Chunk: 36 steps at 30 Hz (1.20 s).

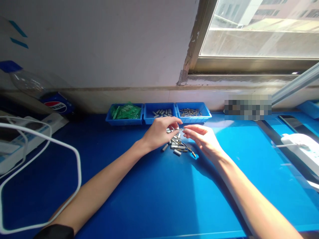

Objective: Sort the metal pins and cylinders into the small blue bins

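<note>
Over a small pile of metal cylinders and thin pins (177, 146) on the blue table, my two hands meet. My left hand (163, 131) pinches a small metal part between thumb and fingers. From the right, my right hand (201, 135) holds the end of a thin pin, which points toward the part in my left hand. Whether the two pieces are joined is too small to tell. Behind the hands stand three blue bins: one with green plastic bags (127, 111), one with metal cylinders (162, 113), one with thin pins (190, 112).
A white cable (79, 166) loops above the table at the left, near a power strip (15, 149) and a Pepsi bottle (56, 104). At the right lies another white power strip (302, 149). The wall and window frame rise behind the bins.
</note>
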Motion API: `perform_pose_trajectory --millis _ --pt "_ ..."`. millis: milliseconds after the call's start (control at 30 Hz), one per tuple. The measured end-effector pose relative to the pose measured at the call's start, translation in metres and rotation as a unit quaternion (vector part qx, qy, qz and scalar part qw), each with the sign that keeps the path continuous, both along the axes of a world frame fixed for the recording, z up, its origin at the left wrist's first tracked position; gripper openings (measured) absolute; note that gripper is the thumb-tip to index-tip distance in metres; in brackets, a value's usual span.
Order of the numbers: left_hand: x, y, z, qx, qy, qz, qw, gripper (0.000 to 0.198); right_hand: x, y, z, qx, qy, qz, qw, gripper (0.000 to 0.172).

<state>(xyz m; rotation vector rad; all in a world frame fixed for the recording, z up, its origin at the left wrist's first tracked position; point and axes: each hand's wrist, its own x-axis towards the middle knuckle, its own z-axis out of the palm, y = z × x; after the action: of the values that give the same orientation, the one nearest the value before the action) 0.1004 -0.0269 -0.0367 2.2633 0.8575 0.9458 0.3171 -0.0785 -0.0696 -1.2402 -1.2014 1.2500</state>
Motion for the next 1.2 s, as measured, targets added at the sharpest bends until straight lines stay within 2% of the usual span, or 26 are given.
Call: perform_pose_trajectory --millis 100,233,333,500,600,833,1000,1100,1200 --pt "-0.008 0.008 -0.007 0.041 0.149 0.029 0.988 0.028 0.001 0.001 -0.002 0.037 0.013 -0.033 0.999 0.031" --pt "-0.016 0.014 -0.015 0.066 0.272 0.023 0.96 0.039 0.004 0.004 -0.005 0.082 0.041 -0.029 0.995 0.056" --pt "-0.017 0.015 -0.016 0.071 0.304 0.019 0.95 0.043 0.003 0.004 -0.004 0.072 0.038 -0.013 0.997 0.058" --pt "-0.019 0.017 -0.015 0.082 0.326 0.033 0.941 0.039 -0.001 0.0 0.003 0.051 -0.008 0.016 0.999 0.044" --pt "-0.02 0.018 -0.014 0.084 0.324 0.04 0.942 0.035 -0.002 -0.001 0.005 0.041 -0.018 0.019 0.999 0.041" --pt "-0.019 0.018 -0.009 0.057 0.257 0.073 0.962 0.029 -0.003 -0.002 0.009 0.028 -0.021 0.009 0.999 0.036" --pt "-0.014 0.015 -0.004 0.032 0.068 0.042 0.996 0.026 -0.005 -0.003 0.011 0.014 -0.038 0.006 0.999 0.032" --pt "-0.01 0.012 -0.001 -0.046 -0.055 0.026 0.997 0.017 -0.008 -0.004 0.012 0.006 -0.05 0.011 0.999 0.034" --pt "-0.007 0.01 0.002 -0.153 -0.114 0.028 0.981 0.011 -0.01 -0.005 0.013 0.013 -0.051 0.018 0.998 0.034"
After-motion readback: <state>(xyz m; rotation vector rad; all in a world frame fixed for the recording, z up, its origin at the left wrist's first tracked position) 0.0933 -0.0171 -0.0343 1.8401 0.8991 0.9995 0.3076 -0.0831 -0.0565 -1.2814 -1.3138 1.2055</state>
